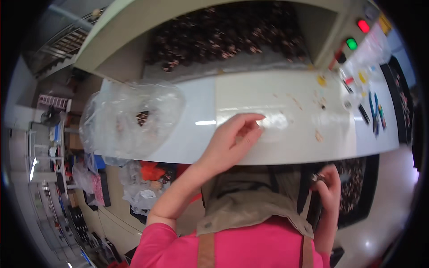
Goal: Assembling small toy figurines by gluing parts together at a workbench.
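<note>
My left hand (237, 136) is over the front part of the white tabletop (259, 96). Its fingers are loosely curved, thumb and forefinger apart, and nothing shows between them. Below the table's right front edge, my right hand (330, 185) pinches a small dark part with copper-coloured bits (317, 177). Beside that hand is a black tray (372, 183) holding many small brown and copper-coloured pieces. On the table's left side lies a clear plastic bag (134, 100), with a small cluster of dark and copper pieces (142, 118) in it.
A shelf bay (178, 73) at the back holds a heap of dark parts. Red (363, 26) and green (352, 43) buttons sit on its right post. Blue-handled pliers (376, 114) and a black pen-like tool (363, 114) lie at right. Bags with red material (152, 172) stand below left.
</note>
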Demonstrator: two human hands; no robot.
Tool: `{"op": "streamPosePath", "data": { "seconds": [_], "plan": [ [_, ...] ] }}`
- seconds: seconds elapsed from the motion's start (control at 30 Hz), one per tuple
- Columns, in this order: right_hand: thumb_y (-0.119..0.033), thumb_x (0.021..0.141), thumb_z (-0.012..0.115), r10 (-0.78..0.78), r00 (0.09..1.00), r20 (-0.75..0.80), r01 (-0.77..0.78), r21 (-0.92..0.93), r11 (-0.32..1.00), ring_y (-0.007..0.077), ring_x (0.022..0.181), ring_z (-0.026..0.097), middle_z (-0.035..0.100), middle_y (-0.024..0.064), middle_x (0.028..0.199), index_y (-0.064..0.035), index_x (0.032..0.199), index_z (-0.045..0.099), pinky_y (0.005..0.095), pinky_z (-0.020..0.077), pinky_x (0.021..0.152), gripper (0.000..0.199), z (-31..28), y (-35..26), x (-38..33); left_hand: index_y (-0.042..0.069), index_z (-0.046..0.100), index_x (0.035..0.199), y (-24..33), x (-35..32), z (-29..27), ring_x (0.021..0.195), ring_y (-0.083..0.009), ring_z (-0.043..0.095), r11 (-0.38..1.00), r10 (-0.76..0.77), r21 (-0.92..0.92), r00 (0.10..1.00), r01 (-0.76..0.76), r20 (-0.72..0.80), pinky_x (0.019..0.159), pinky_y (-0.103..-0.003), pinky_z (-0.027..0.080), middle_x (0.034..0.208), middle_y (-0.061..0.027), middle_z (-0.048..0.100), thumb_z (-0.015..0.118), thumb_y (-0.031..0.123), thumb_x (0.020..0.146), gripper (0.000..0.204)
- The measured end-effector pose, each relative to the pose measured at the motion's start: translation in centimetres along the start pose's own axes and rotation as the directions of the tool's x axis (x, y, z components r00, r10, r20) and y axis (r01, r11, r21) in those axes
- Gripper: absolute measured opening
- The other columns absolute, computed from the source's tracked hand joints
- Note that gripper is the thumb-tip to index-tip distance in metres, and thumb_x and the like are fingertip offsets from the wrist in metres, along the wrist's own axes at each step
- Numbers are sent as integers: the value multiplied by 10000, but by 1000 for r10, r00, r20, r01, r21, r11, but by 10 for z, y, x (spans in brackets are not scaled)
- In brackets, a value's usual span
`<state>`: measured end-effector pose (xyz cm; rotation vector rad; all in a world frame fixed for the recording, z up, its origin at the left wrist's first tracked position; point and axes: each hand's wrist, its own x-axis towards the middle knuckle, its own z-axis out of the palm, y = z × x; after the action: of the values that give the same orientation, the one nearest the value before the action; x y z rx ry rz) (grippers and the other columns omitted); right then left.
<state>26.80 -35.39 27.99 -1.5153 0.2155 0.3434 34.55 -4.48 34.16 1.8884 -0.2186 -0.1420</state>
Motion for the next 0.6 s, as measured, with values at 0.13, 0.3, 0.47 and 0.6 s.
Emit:
{"op": "streamPosePath", "data": {
  "seconds": [0.13, 0.3, 0.47, 0.6],
  "plan": [
    [-182, 845, 613, -38, 914, -404, -187, -502, 844, 84, 637, 421, 459, -8, 732, -29, 907, 483, 237, 380, 587, 210, -104, 87, -7, 37, 576, 1087, 2, 65, -70, 845, -211, 583, 911, 217, 389, 962, -138, -167, 739, -308, 468, 917, -104, 599, 593, 192, 847, 286],
    [-176, 844, 630, -284, 750, -598, -270, -668, 693, 107, 670, 435, 480, 4, 759, -17, 938, 499, 253, 401, 638, 227, -211, 202, -37, 27, 559, 1124, -45, 178, -188, 999, -319, 576, 545, 398, 832, 843, 99, -361, 834, -371, 461, 1115, -185, 582, 653, 273, 791, 424],
    [-135, 859, 609, -177, 766, -618, -187, -477, 859, 93, 672, 468, 507, 9, 764, -29, 957, 527, 232, 416, 622, 166, -175, 172, -43, 79, 521, 1178, -86, 244, -223, 1099, -344, 503, 497, 589, 867, 717, 41, -372, 895, -438, 432, 1137, -158, 560, 628, 274, 782, 454],
    [-131, 844, 611, 35, 857, -514, -251, -357, 900, 93, 678, 514, 548, 16, 773, -21, 947, 545, 232, 442, 644, 165, -101, 105, -33, 121, 530, 1158, -80, 252, -191, 1094, -299, 518, 410, 406, 837, 749, 362, -523, 886, -458, 407, 1133, -132, 558, 614, 242, 787, 400]
  ]
}}
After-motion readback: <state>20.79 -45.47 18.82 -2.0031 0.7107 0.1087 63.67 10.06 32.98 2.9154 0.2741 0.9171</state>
